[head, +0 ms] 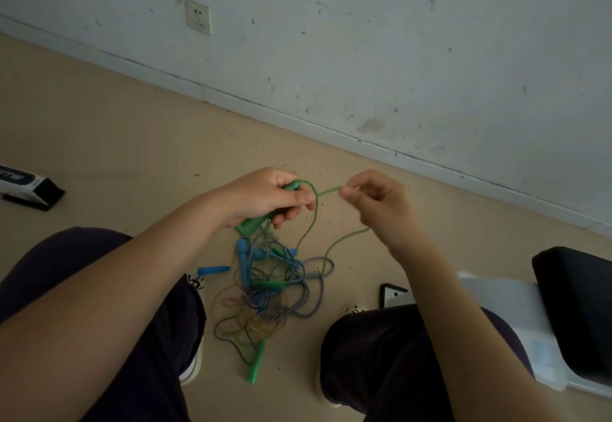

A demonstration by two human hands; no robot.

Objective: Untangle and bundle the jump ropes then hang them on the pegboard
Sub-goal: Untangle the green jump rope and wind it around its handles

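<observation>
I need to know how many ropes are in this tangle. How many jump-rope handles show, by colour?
Green plastic handles: 3, one gripped in the left hand at, one in the tangle, one nearest the feet.
Blue plastic handles: 3, at.
Total: 6.

The left hand (265, 196) covers most of the green handle (255, 222) it grips. In the tangle of ropes (268, 292) on the floor (99, 130), which cord joins which handle cannot be told. The frame's left edge cuts off a black-and-white box (29, 188).
</observation>
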